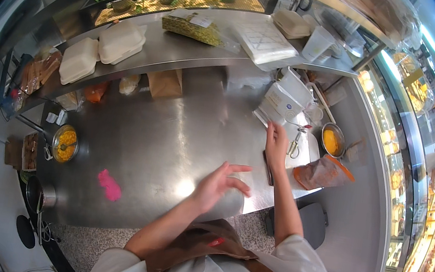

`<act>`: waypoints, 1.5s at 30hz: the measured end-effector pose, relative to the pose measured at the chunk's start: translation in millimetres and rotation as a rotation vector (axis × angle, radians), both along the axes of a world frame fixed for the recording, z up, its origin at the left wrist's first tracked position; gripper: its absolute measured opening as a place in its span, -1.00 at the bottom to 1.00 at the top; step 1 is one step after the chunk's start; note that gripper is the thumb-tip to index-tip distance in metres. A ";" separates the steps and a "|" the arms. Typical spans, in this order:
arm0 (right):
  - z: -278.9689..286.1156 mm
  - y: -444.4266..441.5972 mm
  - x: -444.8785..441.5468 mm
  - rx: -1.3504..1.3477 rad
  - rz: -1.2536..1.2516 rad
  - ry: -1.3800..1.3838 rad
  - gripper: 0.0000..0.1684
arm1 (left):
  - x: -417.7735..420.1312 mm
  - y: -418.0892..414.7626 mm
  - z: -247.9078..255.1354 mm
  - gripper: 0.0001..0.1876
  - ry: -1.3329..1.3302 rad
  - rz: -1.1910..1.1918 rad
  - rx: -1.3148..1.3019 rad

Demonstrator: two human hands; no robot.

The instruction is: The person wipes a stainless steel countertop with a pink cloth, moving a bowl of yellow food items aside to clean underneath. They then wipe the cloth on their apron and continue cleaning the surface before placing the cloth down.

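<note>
My left hand (221, 184) is held over the near part of the stainless steel table (145, 142), fingers apart and nothing in it. Farther right, my right hand (276, 140) is at the lower edge of a clear plastic packet (267, 111), beside a white printed box (285, 99); whether its fingertips grip the packet cannot be told. Metal scissors (294, 147) lie just right of that hand. A dark, thin flat object (268, 168) lies beside my right wrist. The orange and clear pouch (320, 173) is right of my forearm. A crumpled pink cloth or glove (109, 185) lies at the left.
Bowls of yellow food stand at the left (65, 144) and right (331, 140). A steel shelf (195, 55) crosses the back, bearing takeaway boxes (121, 42) and a bag of green food (193, 27). Below it is a brown paper bag (165, 82). A pot (42, 195) stands at the left edge.
</note>
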State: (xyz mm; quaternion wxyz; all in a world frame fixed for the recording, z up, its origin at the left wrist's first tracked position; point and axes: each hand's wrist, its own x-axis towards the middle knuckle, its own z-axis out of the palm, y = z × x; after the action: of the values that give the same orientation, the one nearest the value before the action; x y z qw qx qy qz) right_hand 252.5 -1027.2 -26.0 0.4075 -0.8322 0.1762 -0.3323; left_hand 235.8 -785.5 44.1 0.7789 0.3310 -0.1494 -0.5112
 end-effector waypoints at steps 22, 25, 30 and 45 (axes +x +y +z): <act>99.1 -4.2 315.5 -0.274 0.108 0.072 -0.79 | -99.2 198.0 -100.6 -0.71 -0.385 0.255 0.652; 112.4 20.3 353.0 -0.932 -0.184 -0.059 -0.79 | -128.4 239.8 -183.5 -0.72 -0.367 0.321 0.524; 172.3 69.0 300.2 0.006 -0.102 -0.391 -0.53 | -96.0 228.5 -154.3 -0.71 -0.308 0.144 0.696; 200.3 116.4 47.7 0.061 0.562 0.043 -0.57 | -70.1 268.1 -104.6 -0.67 -0.423 -0.074 0.916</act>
State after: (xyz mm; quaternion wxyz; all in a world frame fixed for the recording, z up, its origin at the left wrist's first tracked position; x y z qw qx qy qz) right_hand 300.2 -910.8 174.3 0.5047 -0.8425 -0.0428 -0.1833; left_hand 165.7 -517.5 -60.5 0.4877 0.7296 -0.0760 -0.4734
